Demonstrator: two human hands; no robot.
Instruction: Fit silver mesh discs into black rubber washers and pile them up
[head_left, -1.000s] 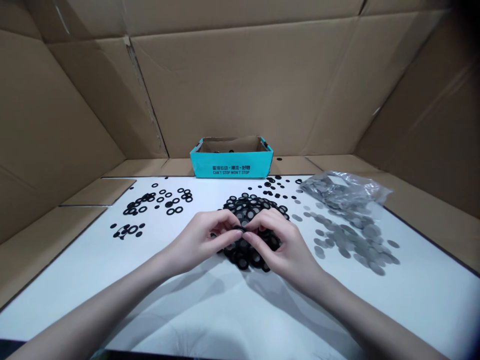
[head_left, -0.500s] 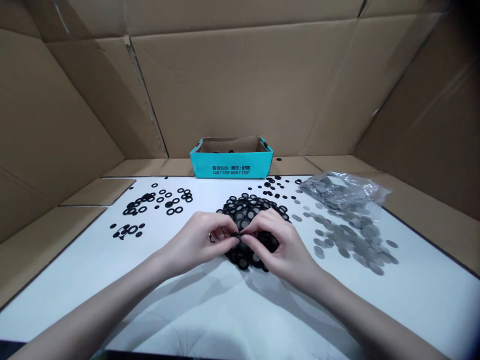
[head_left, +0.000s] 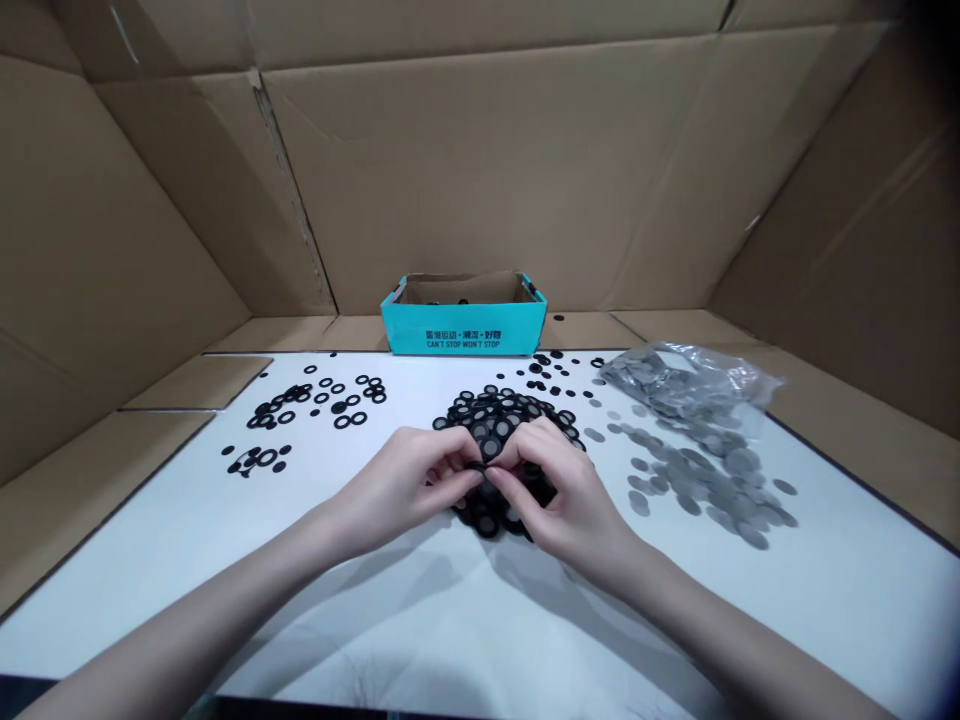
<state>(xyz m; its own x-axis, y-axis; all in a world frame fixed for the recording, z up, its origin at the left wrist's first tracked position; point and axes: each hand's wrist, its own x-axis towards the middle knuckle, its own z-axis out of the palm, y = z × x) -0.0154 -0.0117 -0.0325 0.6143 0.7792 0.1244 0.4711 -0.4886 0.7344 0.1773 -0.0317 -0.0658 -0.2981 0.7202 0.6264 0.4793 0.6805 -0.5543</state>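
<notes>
Thumb and fingers of my left hand [head_left: 409, 475] are pinched on the near edge of a small black ring [head_left: 476, 466], which is mostly covered by the fingertips. My right hand [head_left: 555, 480] meets it from the other side, its thumb and forefinger closed on the same ring. Whether a disc sits inside the ring is hidden. Directly beneath and behind both hands lies a heap of black rings with grey centres [head_left: 501, 428]. Loose grey discs [head_left: 697, 480] are spread to the right of my right hand. Scattered black rings [head_left: 358, 418] lie beyond my left hand.
A turquoise box [head_left: 465, 328] stands at the back with a few dark pieces inside. At the back right, a clear plastic bag [head_left: 675, 378] holds more grey discs. Small black pieces [head_left: 546, 376] are strewn near the box. Cardboard walls [head_left: 480, 170] enclose the white table [head_left: 450, 620].
Both hands keep their pinch over the heap. The fingertips have shifted very slightly to the right and drawn a little closer together; the scattered pieces look the same.
</notes>
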